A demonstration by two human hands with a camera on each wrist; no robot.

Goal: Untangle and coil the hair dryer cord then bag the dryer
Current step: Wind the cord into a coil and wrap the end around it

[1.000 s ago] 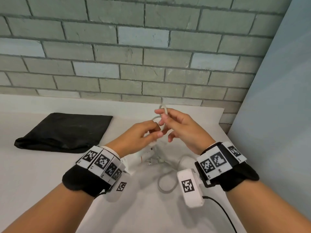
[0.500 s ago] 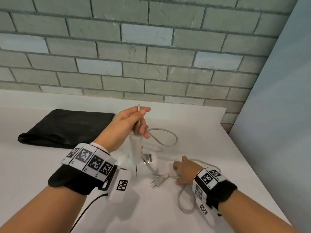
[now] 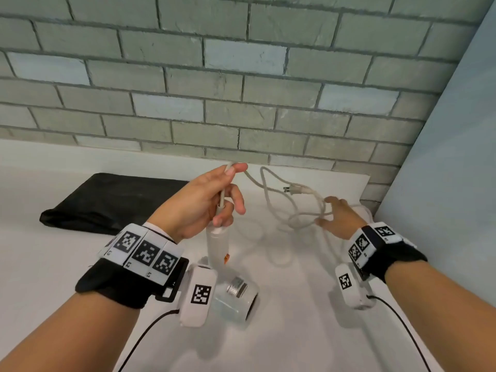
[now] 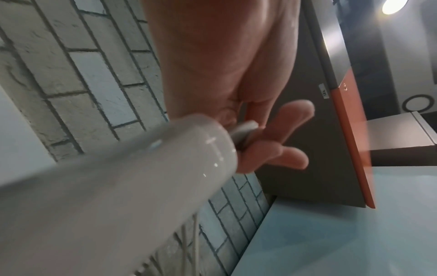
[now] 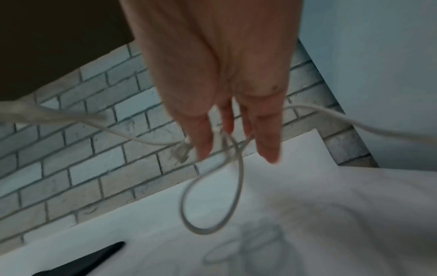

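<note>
Head view: at frame centre the left hand [image 3: 198, 202] pinches the cord [image 3: 271, 194] just above the dryer [image 3: 230, 280], which hangs by it; at right, the right hand [image 3: 339, 216], fingers spread straight, lifts tangled loops with the plug [image 3: 294, 189]. The bag [image 3: 107, 202] lies flat at left.

Left wrist view: fingers curl round the cord at the handle's end.

Right wrist view: a loop dangles through straight fingers [image 5: 267, 142].

Untangling appears underway; next, likely drawing the plug free before coiling.
</note>
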